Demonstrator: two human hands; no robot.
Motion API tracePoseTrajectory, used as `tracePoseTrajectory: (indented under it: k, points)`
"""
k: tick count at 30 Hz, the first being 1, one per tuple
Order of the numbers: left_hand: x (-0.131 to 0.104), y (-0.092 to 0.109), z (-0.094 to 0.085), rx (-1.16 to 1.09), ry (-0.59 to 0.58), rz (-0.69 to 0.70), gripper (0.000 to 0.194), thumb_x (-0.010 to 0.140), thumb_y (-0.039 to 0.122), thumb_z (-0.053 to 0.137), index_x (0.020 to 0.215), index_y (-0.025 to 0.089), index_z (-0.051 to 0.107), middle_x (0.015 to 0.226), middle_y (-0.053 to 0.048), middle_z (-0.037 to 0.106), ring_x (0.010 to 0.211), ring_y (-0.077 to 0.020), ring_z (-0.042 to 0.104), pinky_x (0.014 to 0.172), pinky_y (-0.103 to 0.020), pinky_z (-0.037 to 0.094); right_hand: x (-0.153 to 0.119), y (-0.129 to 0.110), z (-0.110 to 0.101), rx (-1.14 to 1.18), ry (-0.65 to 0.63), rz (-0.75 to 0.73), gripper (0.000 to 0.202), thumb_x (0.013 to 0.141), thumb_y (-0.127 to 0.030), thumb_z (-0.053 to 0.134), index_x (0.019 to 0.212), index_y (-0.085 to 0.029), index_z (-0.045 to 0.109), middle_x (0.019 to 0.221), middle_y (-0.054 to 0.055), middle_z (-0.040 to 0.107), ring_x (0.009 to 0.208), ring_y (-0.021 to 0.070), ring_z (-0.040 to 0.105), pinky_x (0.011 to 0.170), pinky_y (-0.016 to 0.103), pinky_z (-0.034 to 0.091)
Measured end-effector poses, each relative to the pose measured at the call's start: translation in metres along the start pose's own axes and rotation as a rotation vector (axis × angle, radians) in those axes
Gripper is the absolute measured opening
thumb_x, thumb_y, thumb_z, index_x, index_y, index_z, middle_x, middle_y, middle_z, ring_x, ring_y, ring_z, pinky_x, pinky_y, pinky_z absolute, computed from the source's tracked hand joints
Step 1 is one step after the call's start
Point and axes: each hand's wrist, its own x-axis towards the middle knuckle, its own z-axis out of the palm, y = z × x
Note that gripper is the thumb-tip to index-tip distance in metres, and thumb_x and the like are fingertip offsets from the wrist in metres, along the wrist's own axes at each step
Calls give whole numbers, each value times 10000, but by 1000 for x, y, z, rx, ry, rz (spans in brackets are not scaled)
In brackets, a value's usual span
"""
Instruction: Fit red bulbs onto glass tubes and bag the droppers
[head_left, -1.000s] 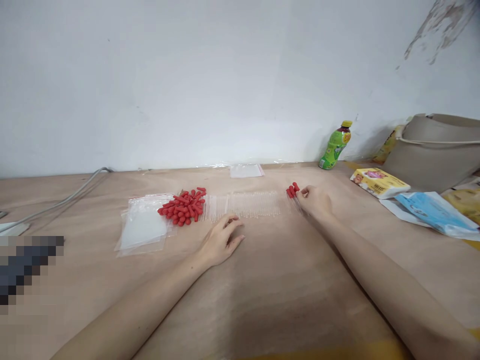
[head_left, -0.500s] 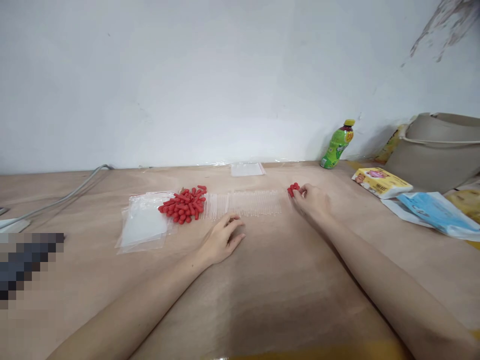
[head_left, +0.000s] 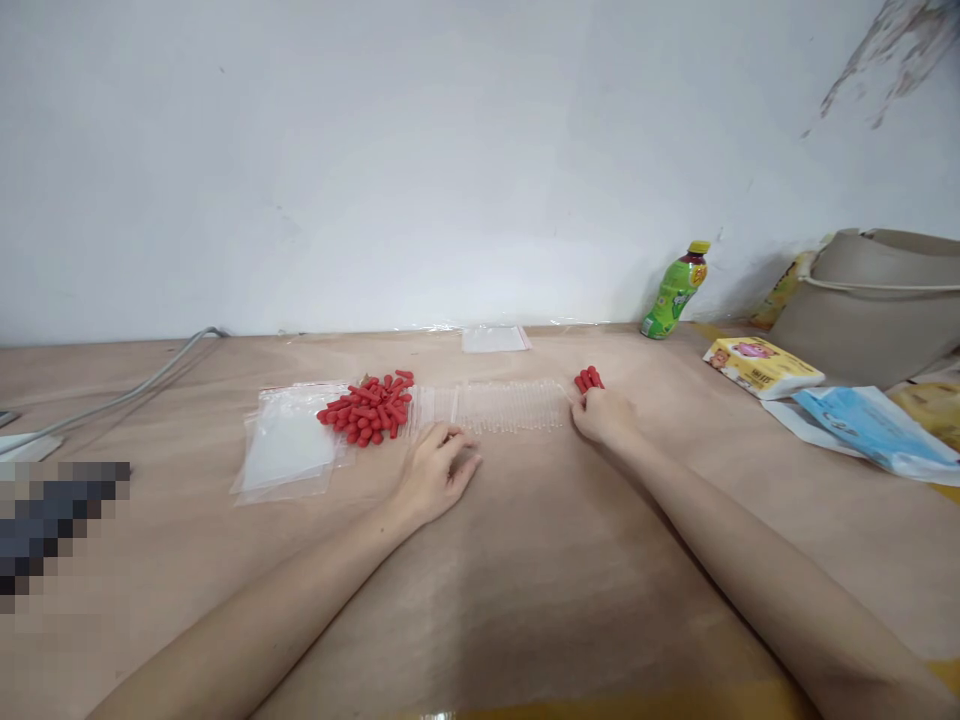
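Observation:
A row of thin clear tubes [head_left: 502, 406] lies side by side on the brown-covered table. At its left end is a heap of red rubber-like pieces [head_left: 367, 410]. Just in front of the row rests my left hand [head_left: 441, 470], fingers apart and slightly curled, holding nothing. At the row's right end my right hand [head_left: 600, 415] has its fingertips pinched together, seemingly on one clear tube at the end. Several red pieces [head_left: 589, 379] lie directly behind that hand.
Clear plastic bags [head_left: 289, 445] lie left of the heap; another small bag [head_left: 495, 339] is by the wall. Rightward are a green bottle [head_left: 675, 292], a yellow package [head_left: 763, 366], a blue packet [head_left: 874, 425] and a grey bag [head_left: 870, 300]. A cable [head_left: 150, 385] runs at left.
My right hand has come off the small group of red pieces and moved slightly left and nearer, to the tubes' end. My left hand has shifted a little left.

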Motion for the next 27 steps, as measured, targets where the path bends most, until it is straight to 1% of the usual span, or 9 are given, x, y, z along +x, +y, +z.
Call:
tracePoseTrajectory:
  k: [3, 5, 6, 9, 14, 18, 21, 24, 27]
  points:
    - [15, -19, -14, 153, 94, -129, 176, 811, 297, 484, 816, 179, 615, 854, -64, 567, 857, -217, 505, 772, -365, 377, -8, -4, 3, 78, 165, -73, 270, 823, -288, 379, 853, -119, 586, 900, 156, 612, 803, 257, 575, 643, 340, 384]
    - [33, -42, -26, 256, 127, -216, 180, 806, 285, 476, 820, 175, 619, 871, -69, 570, 891, -227, 504, 799, -366, 371, -14, -9, 7, 118, 331, -179, 241, 832, -283, 378, 857, -117, 552, 889, 147, 601, 790, 244, 552, 664, 339, 371]
    - [45, -55, -31, 310, 100, -258, 190, 808, 269, 461, 836, 175, 624, 887, -72, 573, 902, -230, 507, 812, -363, 370, -18, -12, 10, 128, 406, -246, 226, 835, -280, 381, 838, -121, 541, 855, 136, 599, 779, 238, 539, 689, 346, 363]
    - [79, -95, -41, 458, -155, -351, 271, 826, 249, 401, 934, 167, 636, 955, -97, 576, 941, -249, 511, 800, -342, 382, -30, -21, 19, 176, 540, -447, 191, 844, -263, 395, 758, -146, 519, 744, 90, 591, 731, 212, 507, 750, 362, 339]
    - [114, -139, -34, 428, -398, -306, 251, 698, 189, 536, 906, 202, 676, 1001, -59, 608, 888, -217, 558, 751, -257, 398, -44, -27, 27, 312, 544, -704, 175, 858, -263, 414, 761, -169, 525, 702, 57, 591, 697, 183, 499, 673, 311, 363]
    - [122, -150, -27, 378, -524, -265, 149, 620, 175, 582, 713, 211, 693, 848, -28, 649, 764, -180, 577, 678, -222, 401, -46, -26, 30, 398, 528, -800, 211, 879, -246, 380, 1003, -141, 515, 735, 62, 602, 713, 183, 515, 646, 299, 401]
    - [125, -154, -28, 353, -541, -248, 91, 599, 170, 596, 640, 201, 671, 768, -19, 649, 697, -164, 571, 643, -218, 403, -45, -26, 32, 369, 520, -811, 295, 886, -241, 364, 1133, -121, 473, 760, 70, 600, 726, 191, 511, 659, 313, 414]
    - [127, -154, -32, 344, -464, -254, 110, 633, 175, 591, 723, 180, 653, 779, -38, 645, 704, -176, 570, 652, -235, 412, -45, -26, 31, 317, 498, -828, 293, 888, -228, 351, 1103, -118, 517, 760, 81, 588, 741, 196, 496, 664, 317, 414]
    - [123, -140, -36, 341, -303, -260, 213, 765, 210, 489, 941, 158, 597, 921, -82, 625, 834, -201, 561, 731, -276, 417, -46, -27, 28, 334, 444, -829, 252, 883, -220, 355, 978, -132, 572, 773, 84, 582, 750, 186, 503, 670, 310, 414]
